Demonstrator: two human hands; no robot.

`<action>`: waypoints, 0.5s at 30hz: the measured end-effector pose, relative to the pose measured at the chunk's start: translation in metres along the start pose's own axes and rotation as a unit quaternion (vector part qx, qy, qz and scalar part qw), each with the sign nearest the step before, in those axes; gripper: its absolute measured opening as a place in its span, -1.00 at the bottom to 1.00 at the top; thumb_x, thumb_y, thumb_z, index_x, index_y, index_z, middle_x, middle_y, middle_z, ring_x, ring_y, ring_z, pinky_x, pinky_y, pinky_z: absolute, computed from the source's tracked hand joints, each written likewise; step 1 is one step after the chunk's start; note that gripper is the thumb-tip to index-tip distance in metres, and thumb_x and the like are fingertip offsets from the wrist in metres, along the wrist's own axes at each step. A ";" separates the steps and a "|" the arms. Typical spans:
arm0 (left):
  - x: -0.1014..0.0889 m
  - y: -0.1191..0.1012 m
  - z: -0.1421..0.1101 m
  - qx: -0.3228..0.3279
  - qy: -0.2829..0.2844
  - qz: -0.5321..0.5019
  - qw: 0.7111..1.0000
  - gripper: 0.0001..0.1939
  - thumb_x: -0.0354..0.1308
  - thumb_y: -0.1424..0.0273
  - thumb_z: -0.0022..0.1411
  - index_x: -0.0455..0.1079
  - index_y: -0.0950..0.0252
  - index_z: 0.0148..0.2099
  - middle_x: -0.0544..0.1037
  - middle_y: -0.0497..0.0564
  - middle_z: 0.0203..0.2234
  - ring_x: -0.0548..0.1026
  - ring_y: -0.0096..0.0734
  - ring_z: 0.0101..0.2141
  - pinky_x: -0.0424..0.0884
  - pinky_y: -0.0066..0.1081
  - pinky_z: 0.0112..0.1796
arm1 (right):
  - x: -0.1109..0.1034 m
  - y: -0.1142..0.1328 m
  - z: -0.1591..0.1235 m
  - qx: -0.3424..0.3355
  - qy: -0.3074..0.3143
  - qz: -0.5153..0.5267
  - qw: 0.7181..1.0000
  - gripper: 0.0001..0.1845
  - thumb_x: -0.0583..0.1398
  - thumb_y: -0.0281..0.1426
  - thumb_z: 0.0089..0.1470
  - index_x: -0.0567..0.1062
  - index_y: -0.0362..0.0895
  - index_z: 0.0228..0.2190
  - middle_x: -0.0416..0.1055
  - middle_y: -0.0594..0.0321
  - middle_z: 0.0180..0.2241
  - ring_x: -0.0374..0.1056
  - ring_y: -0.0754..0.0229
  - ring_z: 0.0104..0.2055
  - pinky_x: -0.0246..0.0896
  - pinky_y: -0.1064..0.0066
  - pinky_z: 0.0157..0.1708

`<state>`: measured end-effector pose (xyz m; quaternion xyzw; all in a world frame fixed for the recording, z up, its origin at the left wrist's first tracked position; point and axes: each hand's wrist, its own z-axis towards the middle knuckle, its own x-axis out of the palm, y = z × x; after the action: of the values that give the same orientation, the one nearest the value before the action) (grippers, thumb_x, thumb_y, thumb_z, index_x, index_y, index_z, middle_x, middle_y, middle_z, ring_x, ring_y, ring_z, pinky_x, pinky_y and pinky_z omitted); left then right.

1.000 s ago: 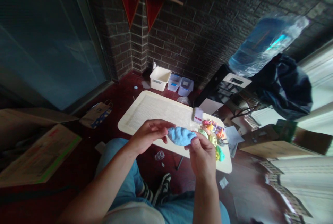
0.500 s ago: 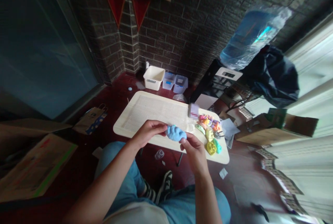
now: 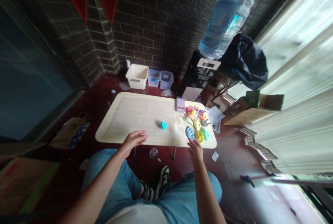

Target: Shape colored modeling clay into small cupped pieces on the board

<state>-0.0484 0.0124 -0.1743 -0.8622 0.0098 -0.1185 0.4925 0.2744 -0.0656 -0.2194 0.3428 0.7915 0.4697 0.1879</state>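
My left hand [image 3: 133,140] rests at the near edge of the low cream table [image 3: 125,113], fingers loosely spread, holding nothing. My right hand [image 3: 195,147] hovers at the table's near right edge, fingers open, just below a blue clay piece [image 3: 189,132] lying on the table. A small turquoise clay lump [image 3: 163,124] sits alone near the table's middle. Several coloured clay shapes [image 3: 195,114] are clustered at the right end, with a yellow piece [image 3: 199,136] and a green piece [image 3: 205,133] nearest my right hand.
White and clear plastic bins [image 3: 137,76] stand by the brick wall. A large water bottle [image 3: 221,26] sits on a black stand. A paper bag [image 3: 70,133] lies on the floor at left, cardboard boxes [image 3: 249,111] at right. A small jar [image 3: 153,152] sits under the table.
Both hands held a blue clay lump between them; now both are empty, and blue clay lies at the table's right end. The view has swung to the right and pulled back.
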 end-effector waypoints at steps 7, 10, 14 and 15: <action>-0.001 0.003 -0.002 -0.018 -0.021 0.028 0.999 -0.39 0.49 0.20 -0.24 0.51 0.37 -0.11 0.65 0.13 -0.33 0.59 -0.30 -0.32 0.43 -0.37 -0.25 | 0.000 -0.013 0.052 -0.014 -0.110 -0.045 0.993 -0.63 0.19 -0.28 0.23 0.39 -0.16 0.03 0.39 0.10 0.03 0.41 0.07 -0.04 0.40 0.11 -0.08; 0.003 0.003 -0.002 -0.018 -0.024 0.038 0.999 -0.39 0.49 0.21 -0.24 0.51 0.37 -0.12 0.65 0.14 -0.33 0.59 -0.28 -0.31 0.43 -0.37 -0.25 | 0.005 -0.016 0.058 -0.021 -0.129 -0.075 0.989 -0.63 0.19 -0.28 0.23 0.40 -0.16 0.03 0.39 0.10 0.02 0.41 0.08 -0.04 0.40 0.12 -0.09; 0.009 0.002 -0.001 -0.013 -0.022 0.056 0.998 -0.41 0.49 0.20 -0.24 0.52 0.36 -0.13 0.65 0.14 -0.34 0.60 -0.26 -0.31 0.44 -0.36 -0.26 | 0.006 -0.017 0.056 -0.043 -0.163 -0.117 0.979 -0.63 0.19 -0.28 0.23 0.40 -0.15 0.02 0.39 0.10 0.03 0.41 0.07 -0.04 0.39 0.12 -0.08; 0.011 0.002 -0.001 -0.010 -0.020 0.062 0.998 -0.42 0.48 0.19 -0.23 0.51 0.36 -0.13 0.65 0.14 -0.34 0.60 -0.25 -0.31 0.44 -0.36 -0.25 | 0.005 -0.017 0.055 -0.049 -0.172 -0.126 0.976 -0.63 0.19 -0.28 0.23 0.41 -0.15 0.02 0.39 0.11 0.03 0.41 0.06 -0.04 0.39 0.12 -0.08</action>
<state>-0.0380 0.0094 -0.1736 -0.8669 0.0550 -0.0706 0.4903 0.2983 -0.0335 -0.2608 0.3061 0.7602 0.4146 0.3956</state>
